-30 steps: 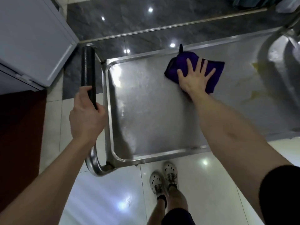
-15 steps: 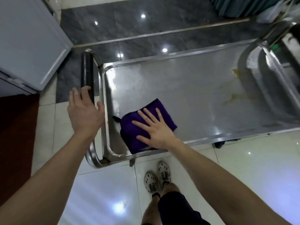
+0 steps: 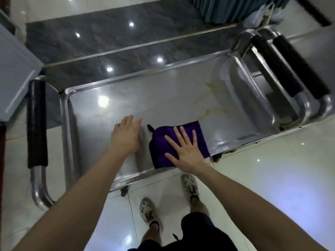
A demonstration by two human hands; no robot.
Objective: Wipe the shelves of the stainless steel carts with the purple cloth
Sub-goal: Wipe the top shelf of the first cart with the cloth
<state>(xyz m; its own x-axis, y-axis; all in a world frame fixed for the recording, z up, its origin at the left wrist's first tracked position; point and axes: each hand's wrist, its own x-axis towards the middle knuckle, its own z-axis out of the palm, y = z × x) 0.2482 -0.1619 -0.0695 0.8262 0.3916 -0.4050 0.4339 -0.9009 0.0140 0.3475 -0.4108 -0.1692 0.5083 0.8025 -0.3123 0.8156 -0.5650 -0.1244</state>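
Note:
A stainless steel cart's top shelf (image 3: 163, 98) lies below me, rimmed all round. The purple cloth (image 3: 163, 142) lies folded on the shelf near its front edge. My right hand (image 3: 183, 149) presses flat on the cloth with fingers spread. To the left of the cloth my left hand (image 3: 126, 135) is over the bare steel with straight fingers, holding nothing. Yellowish stains (image 3: 211, 98) mark the shelf toward its right end.
The cart's black padded handle (image 3: 36, 124) is at the left. A second cart (image 3: 290, 69) with black handles butts against the right end. A grey cabinet (image 3: 12, 75) stands at far left. My feet (image 3: 147, 212) are on glossy white tiles before the cart.
My left hand let go of the black handle and moved right over the shelf. My right hand slid the cloth from the front left corner rightward along the front edge.

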